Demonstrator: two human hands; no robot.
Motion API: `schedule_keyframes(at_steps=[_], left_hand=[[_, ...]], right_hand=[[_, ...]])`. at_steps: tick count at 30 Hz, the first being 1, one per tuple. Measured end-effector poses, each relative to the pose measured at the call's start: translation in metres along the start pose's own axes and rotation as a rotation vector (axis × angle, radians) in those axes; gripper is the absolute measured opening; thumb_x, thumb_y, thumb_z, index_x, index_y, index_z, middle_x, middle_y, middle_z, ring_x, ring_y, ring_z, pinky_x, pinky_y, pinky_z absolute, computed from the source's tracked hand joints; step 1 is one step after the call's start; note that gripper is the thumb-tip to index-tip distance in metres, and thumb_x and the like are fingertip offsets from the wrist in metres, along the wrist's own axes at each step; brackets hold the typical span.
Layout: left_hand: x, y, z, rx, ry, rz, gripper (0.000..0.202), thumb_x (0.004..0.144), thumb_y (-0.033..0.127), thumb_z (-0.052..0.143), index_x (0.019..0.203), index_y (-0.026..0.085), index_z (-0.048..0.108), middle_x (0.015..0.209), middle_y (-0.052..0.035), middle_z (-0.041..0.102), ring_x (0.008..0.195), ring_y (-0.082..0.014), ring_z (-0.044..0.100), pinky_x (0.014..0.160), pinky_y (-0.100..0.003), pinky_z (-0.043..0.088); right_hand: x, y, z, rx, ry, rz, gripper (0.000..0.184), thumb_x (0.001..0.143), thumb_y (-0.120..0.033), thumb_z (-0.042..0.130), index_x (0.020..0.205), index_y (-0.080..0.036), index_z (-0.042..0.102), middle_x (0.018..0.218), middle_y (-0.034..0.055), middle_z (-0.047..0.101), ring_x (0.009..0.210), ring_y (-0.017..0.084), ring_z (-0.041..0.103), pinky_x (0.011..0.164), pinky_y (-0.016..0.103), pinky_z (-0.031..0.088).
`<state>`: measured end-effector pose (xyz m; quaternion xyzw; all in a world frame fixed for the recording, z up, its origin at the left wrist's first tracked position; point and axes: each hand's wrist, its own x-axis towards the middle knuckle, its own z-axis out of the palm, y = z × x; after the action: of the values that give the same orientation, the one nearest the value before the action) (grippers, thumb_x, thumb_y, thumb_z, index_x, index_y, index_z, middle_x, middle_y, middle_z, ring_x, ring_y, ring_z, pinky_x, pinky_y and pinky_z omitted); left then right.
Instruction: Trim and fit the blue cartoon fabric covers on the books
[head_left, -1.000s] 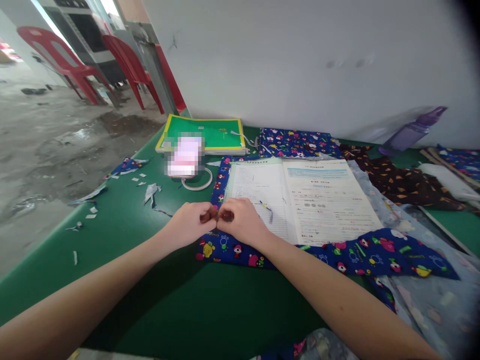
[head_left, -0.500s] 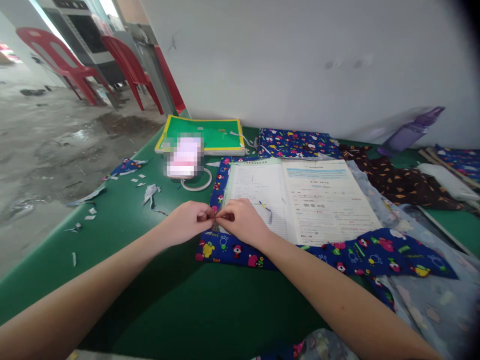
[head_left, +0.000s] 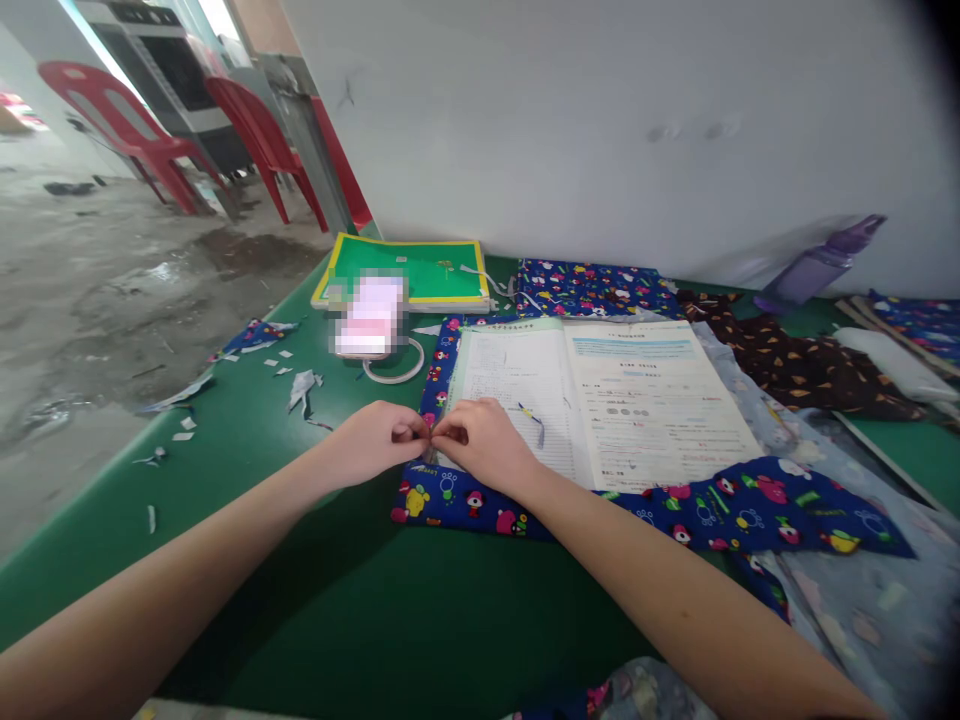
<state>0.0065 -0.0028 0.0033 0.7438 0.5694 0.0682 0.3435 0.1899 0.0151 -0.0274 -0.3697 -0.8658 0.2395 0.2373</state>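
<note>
My left hand [head_left: 375, 440] and my right hand [head_left: 480, 440] meet fingertip to fingertip over the left edge of an open book [head_left: 600, 395]. Both hands are pinched shut on something small and dark between them that I cannot make out. The book lies on a blue cartoon-print cloth [head_left: 465, 500] spread over the green table [head_left: 360, 600]. A small strip lies on the book's left page, just right of my right hand.
A green folder with a yellow edge [head_left: 420, 268], a blurred pink object [head_left: 369, 315] and a white ring stand behind. Cloth scraps [head_left: 300, 385] litter the left side. More fabrics [head_left: 802, 365] and a purple bottle [head_left: 817, 265] sit right. Red chairs [head_left: 255, 130] stand beyond the table.
My hands have drawn slightly closer at the fingertips and barely shifted; the pinch is tighter than one second ago.
</note>
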Motion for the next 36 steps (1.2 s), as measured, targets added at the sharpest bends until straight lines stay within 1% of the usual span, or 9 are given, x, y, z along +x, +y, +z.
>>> schedule_keyframes(at_steps=[4,7,13,21,26,30,36], left_hand=[[0.0002,-0.0004,0.0002,0.005,0.006,-0.005,0.024,0.076,0.037,0.051,0.079,0.017,0.064,0.05,0.0052,0.044,0.048,-0.0107,0.04,0.049,-0.023,0.027],[-0.0001,0.0002,0.0005,0.026,0.014,-0.013,0.022,0.076,0.037,0.051,0.077,0.018,0.062,0.051,0.0049,0.046,0.049,-0.0111,0.041,0.049,-0.023,0.027],[-0.0003,-0.0006,0.0021,0.033,0.04,-0.003,0.019,0.075,0.036,0.051,0.074,0.018,0.059,0.049,0.006,0.044,0.048,-0.0112,0.041,0.049,-0.023,0.027],[0.0006,-0.0025,0.0029,0.015,0.023,-0.007,0.02,0.076,0.036,0.05,0.077,0.018,0.059,0.055,0.0038,0.052,0.052,-0.0121,0.046,0.05,-0.023,0.029],[0.0007,-0.0034,0.0033,0.023,0.036,-0.003,0.019,0.076,0.035,0.049,0.076,0.018,0.058,0.054,0.004,0.052,0.051,-0.0119,0.047,0.05,-0.023,0.029],[0.0005,-0.0018,0.0028,0.024,0.031,-0.007,0.018,0.076,0.035,0.049,0.076,0.019,0.057,0.053,0.0048,0.051,0.05,-0.0116,0.046,0.05,-0.023,0.028],[-0.0002,0.0005,0.0024,0.014,0.042,-0.002,0.017,0.077,0.034,0.049,0.076,0.019,0.056,0.054,0.0051,0.051,0.051,-0.0117,0.046,0.05,-0.023,0.027]], right_hand=[[0.0004,-0.0007,-0.0001,-0.01,-0.003,0.006,0.013,0.083,-0.027,0.058,0.078,-0.02,0.068,0.08,-0.0003,0.065,0.073,0.012,0.054,0.081,0.031,0.034],[0.001,0.0004,-0.0018,0.028,-0.02,-0.004,0.011,0.082,-0.027,0.059,0.079,-0.022,0.069,0.081,-0.0009,0.066,0.075,0.012,0.056,0.082,0.031,0.035],[0.0012,0.0008,-0.0038,0.046,-0.035,-0.004,0.011,0.081,-0.025,0.059,0.078,-0.022,0.069,0.08,-0.0013,0.066,0.074,0.012,0.056,0.083,0.03,0.035],[0.0016,-0.002,-0.0043,0.035,-0.03,0.011,0.008,0.076,-0.024,0.06,0.073,-0.02,0.067,0.075,-0.0016,0.064,0.069,0.011,0.053,0.079,0.029,0.035],[0.0019,-0.0015,-0.0043,0.025,-0.035,0.015,0.008,0.074,-0.024,0.059,0.073,-0.021,0.066,0.076,-0.0016,0.064,0.069,0.011,0.053,0.08,0.029,0.035],[0.0021,-0.0028,-0.005,0.04,-0.04,0.027,0.008,0.072,-0.028,0.061,0.071,-0.021,0.065,0.076,-0.0016,0.064,0.068,0.011,0.053,0.08,0.03,0.036],[0.0019,-0.0019,-0.0028,0.041,-0.023,0.013,0.01,0.075,-0.024,0.059,0.073,-0.022,0.068,0.076,-0.0017,0.065,0.068,0.011,0.054,0.082,0.03,0.036]])
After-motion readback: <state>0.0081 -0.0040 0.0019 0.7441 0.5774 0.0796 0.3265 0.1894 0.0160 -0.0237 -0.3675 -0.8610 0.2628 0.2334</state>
